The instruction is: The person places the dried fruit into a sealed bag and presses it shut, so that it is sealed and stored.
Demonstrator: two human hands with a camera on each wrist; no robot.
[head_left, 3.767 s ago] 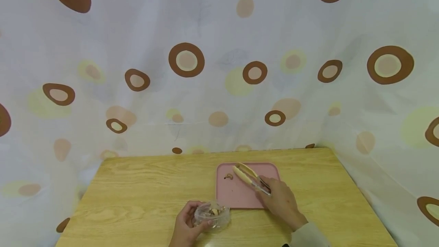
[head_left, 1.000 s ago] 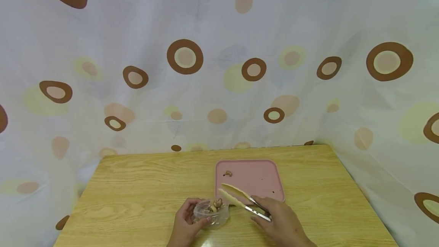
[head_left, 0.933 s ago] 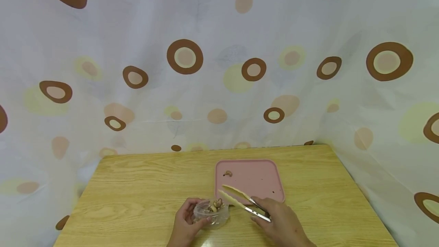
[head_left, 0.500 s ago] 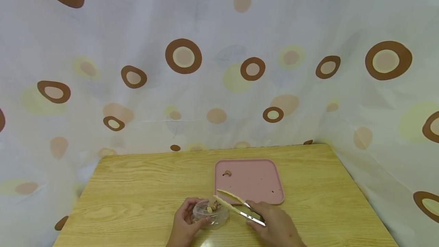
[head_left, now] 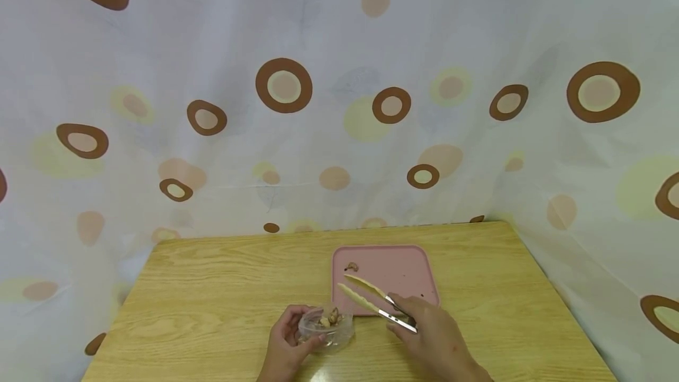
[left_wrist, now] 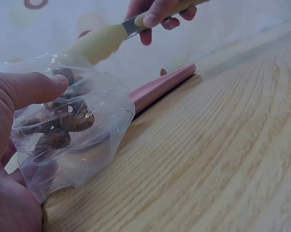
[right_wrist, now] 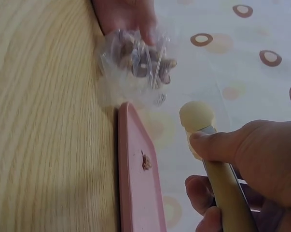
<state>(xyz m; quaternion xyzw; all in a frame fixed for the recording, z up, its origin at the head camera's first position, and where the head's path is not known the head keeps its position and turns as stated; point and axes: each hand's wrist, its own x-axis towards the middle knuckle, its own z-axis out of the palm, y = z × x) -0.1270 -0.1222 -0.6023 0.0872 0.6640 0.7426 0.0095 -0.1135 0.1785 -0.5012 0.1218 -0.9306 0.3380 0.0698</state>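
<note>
My left hand (head_left: 285,341) grips a clear plastic bag (head_left: 339,338) near the table's front, thumb across its side. Several brown, curved nuts (left_wrist: 54,138) that look like skin-on cashews show through the plastic. With my right hand (head_left: 436,336) I hold metal tongs (head_left: 378,304) with cream-coloured tips by their arms. The tips stand apart with nothing between them, over the near left part of a pink tray (head_left: 392,264). A small brown, curled nut (head_left: 352,266) lies at the tray's far left, just beyond the tips.
A few dark crumbs (head_left: 422,295) lie on the tray's right side. The wooden table (head_left: 228,276) ends at the back against a white curtain (head_left: 318,211) printed with brown and yellow spots.
The tongs dipped toward the bag's mouth half a second ago; they have since moved away and forward over the tray. Nuts in the bag have shifted. My left hand stays on the bag.
</note>
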